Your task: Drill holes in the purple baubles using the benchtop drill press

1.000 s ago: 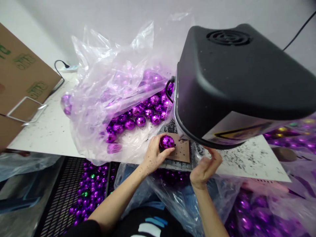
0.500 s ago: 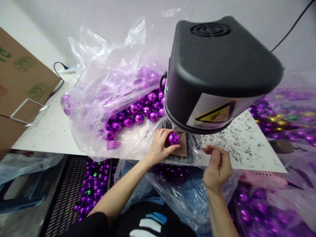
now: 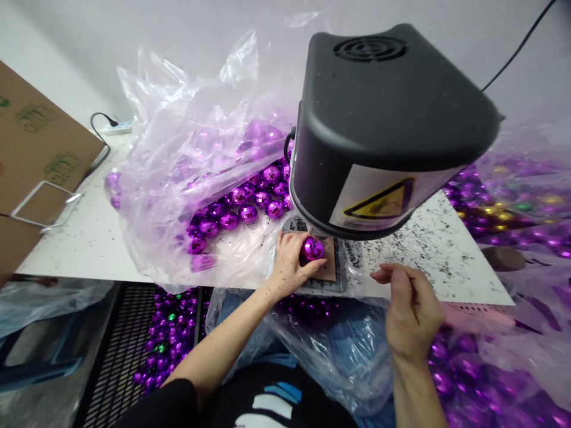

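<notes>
My left hand [image 3: 292,261] is closed around a shiny purple faceted ball [image 3: 313,248], with the thumb at its front and the fingers behind. The ball rests over a brown square board [image 3: 329,261] on a grey plate [image 3: 341,270], near the front edge of the table. A large black machine head [image 3: 392,131] with a yellow warning label overhangs the spot. To the right, my right hand [image 3: 413,309] hovers at the table's edge with its fingers curled in; nothing shows in them. Some of its fingers are hidden behind the thumb.
Several purple balls [image 3: 248,213] spill from a clear plastic bag [image 3: 156,172] on the white table [image 3: 468,267]. A cardboard box [image 3: 49,154] stands at left. Beaded strands fill a black crate [image 3: 116,356] below. More bagged balls [image 3: 464,380] lie at right. Dark specks dot the tabletop.
My right hand has moved a little right and away from the plate. My left hand stays on the ball, whose visible dark marks look different. The whole view has shifted slightly.
</notes>
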Tool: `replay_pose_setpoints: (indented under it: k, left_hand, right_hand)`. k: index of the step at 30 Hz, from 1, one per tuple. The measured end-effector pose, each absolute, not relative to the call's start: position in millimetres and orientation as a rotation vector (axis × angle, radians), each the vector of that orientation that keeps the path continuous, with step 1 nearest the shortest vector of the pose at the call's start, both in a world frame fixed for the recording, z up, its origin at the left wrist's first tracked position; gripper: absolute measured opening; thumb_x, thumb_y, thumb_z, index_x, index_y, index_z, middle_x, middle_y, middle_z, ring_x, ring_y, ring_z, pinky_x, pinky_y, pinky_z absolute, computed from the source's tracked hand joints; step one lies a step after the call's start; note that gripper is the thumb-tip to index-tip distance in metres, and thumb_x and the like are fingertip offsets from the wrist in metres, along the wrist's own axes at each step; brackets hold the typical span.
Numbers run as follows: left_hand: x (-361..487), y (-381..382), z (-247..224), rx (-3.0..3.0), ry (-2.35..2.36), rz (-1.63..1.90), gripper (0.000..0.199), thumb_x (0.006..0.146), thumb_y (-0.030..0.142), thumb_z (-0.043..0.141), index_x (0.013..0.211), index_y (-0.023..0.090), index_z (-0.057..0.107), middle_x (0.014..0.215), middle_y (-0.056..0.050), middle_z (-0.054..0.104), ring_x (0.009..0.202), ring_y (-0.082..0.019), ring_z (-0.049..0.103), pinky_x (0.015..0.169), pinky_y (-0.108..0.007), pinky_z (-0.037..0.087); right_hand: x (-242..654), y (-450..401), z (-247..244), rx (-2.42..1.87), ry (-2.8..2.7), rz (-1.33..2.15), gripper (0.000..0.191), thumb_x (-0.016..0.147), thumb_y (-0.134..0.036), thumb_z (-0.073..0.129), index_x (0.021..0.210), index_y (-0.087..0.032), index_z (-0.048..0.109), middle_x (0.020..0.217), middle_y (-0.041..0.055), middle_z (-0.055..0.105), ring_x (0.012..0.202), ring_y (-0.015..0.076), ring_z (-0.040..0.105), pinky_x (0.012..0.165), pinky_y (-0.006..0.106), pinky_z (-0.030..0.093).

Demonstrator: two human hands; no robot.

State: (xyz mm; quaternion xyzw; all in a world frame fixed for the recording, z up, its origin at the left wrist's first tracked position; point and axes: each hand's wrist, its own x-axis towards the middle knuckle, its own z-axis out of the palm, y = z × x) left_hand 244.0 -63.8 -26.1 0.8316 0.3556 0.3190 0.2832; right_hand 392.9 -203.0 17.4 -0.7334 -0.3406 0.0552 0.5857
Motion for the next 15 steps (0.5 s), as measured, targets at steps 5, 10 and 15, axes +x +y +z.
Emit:
replay_pose_setpoints:
  k: [5,10,15]
  left_hand:
    - [245.0,-65.2,-23.2,2.307,0.965,0.759,0.045,0.086,0.04,0.068,0.123,0.021,0.05,0.12,-0.009,0.063,0.121,-0.028,0.053,0.116,-0.052,0.028]
    - [245.9,-67.6,-22.4,2.37,0.966,0.681,0.043,0.09,0.043,0.063,0.123,0.02,0.047,0.119,-0.009,0.061,0.119,-0.027,0.053,0.12,-0.056,0.017]
    - [245.2,-67.6,-25.3,2.354,0.98,0.693,0.043,0.089,0.041,0.064,0.122,0.021,0.045,0.119,-0.008,0.06,0.12,-0.026,0.053,0.122,-0.057,0.013]
  right_hand:
    - [404.5,-195.5,47.6,-1.634,-0.758,0.108,0.029,0.089,-0.042,0.055,0.088,-0.015,0.066,0.074,0.0022,0.064,0.069,0.0106,0.062,0.068,0.027,0.051]
    - [430.3,-142.7,117.6,-1.282,-0.813,-0.028,0.051,0.087,-0.06,0.049,0.105,-0.014,0.062,0.07,0.0025,0.06,0.055,0.0145,0.059,0.046,0.03,0.046]
    - [434.8,-106.1,161.9,-1.46,-0.986,0.236,0.059,0.087,-0.069,0.04,0.074,-0.014,0.054,0.058,-0.0005,0.051,0.047,0.0065,0.049,0.044,0.022,0.037]
